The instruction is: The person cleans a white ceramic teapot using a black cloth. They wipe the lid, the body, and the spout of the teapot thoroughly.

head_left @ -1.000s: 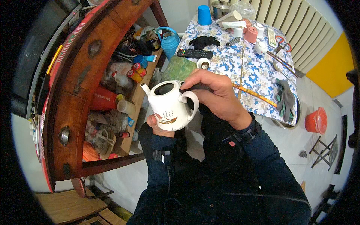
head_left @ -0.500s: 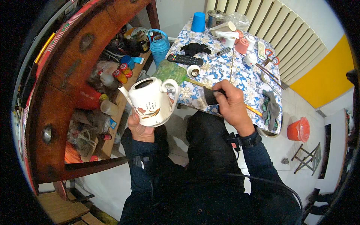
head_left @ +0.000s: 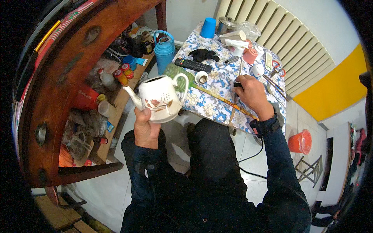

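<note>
My left hand point(head_left: 145, 128) grips a white ceramic teapot point(head_left: 157, 99) low on its side, in front of the table's near left edge. The pot has a brown flower pattern, its spout points left and its handle faces right; no lid covers its top. Over the table, the fingers of my right hand point(head_left: 252, 93) are closed on a black cloth point(head_left: 237, 84), mostly hidden by them. Beneath that hand runs the yellow handle of a green fly swatter point(head_left: 180, 75). A small white round piece with a hollow centre point(head_left: 201, 77) lies by the swatter's head.
Farther back on the flowered tablecloth point(head_left: 210, 105) are a remote control point(head_left: 193, 65), a black cloth bundle point(head_left: 203, 55), a blue cup point(head_left: 208, 28) and scissors point(head_left: 277, 70). A wooden shelf unit point(head_left: 58, 73) stands left. Right, on the floor, are an orange bucket point(head_left: 299, 142) and folding stool point(head_left: 310, 169).
My right hand has moved right and slightly back with the black cloth, away from the teapot. The teapot stays in my left hand, shifted slightly. The view has turned a little.
</note>
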`<action>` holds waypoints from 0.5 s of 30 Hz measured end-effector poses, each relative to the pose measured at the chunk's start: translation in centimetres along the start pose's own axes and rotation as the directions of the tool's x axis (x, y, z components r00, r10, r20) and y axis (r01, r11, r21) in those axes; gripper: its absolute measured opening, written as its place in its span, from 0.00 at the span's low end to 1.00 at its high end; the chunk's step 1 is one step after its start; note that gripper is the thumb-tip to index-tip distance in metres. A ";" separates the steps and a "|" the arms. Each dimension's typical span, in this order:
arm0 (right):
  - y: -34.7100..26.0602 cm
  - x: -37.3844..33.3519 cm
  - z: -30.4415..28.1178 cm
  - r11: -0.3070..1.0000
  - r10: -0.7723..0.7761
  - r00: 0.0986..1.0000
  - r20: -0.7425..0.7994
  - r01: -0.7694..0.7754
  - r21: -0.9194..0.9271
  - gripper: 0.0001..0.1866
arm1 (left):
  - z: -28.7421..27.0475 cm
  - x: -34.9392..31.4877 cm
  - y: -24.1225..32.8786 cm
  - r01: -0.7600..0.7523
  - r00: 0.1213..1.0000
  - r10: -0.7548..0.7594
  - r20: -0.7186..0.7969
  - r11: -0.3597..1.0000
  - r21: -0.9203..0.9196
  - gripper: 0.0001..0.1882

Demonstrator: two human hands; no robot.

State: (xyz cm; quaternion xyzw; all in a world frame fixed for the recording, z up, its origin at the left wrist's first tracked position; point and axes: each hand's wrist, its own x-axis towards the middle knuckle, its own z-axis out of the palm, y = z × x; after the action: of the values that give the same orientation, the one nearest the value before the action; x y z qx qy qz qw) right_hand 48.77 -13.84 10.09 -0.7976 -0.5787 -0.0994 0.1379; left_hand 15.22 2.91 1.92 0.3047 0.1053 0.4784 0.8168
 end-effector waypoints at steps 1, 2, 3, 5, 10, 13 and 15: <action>-0.6 0.2 0.2 1.000 -0.001 1.000 0.004 0.002 -0.026 0.14 | 0.3 -0.1 0.1 -0.002 1.000 0.002 0.008 1.000 0.029 0.51; -1.2 0.5 0.5 0.998 -0.062 0.996 -0.065 0.063 0.012 0.14 | 0.6 -0.2 0.1 -0.017 1.000 0.016 0.013 0.998 0.055 0.52; -2.1 0.9 0.8 0.997 -0.065 0.994 -0.085 0.068 0.038 0.13 | 0.9 -0.2 0.2 0.001 1.000 -0.001 -0.002 0.995 0.096 0.51; -3.7 2.0 1.4 0.987 -0.142 0.981 -0.129 0.150 0.059 0.14 | 1.4 -0.3 0.5 0.025 0.999 -0.022 -0.024 0.986 0.166 0.51; -7.1 6.0 2.9 0.975 -0.136 0.988 -0.077 0.148 0.169 0.19 | 2.4 -0.4 1.0 0.034 0.999 -0.043 0.032 0.974 0.226 0.45; -8.2 7.8 3.8 0.983 -0.128 0.992 0.000 0.127 0.130 0.23 | 2.8 -0.6 1.3 0.024 0.998 -0.036 0.047 0.973 0.230 0.43; -8.5 8.6 4.5 0.996 -0.074 0.989 0.132 0.067 0.062 0.23 | 3.1 -0.4 1.4 -0.012 0.997 -0.010 0.082 0.967 0.254 0.44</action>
State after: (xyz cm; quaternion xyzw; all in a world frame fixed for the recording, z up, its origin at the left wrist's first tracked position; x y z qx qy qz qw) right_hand 43.33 -2.17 9.44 -0.7772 -0.6171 -0.0338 0.1182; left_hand 15.45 1.87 5.13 0.4264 0.1317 0.4483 0.7745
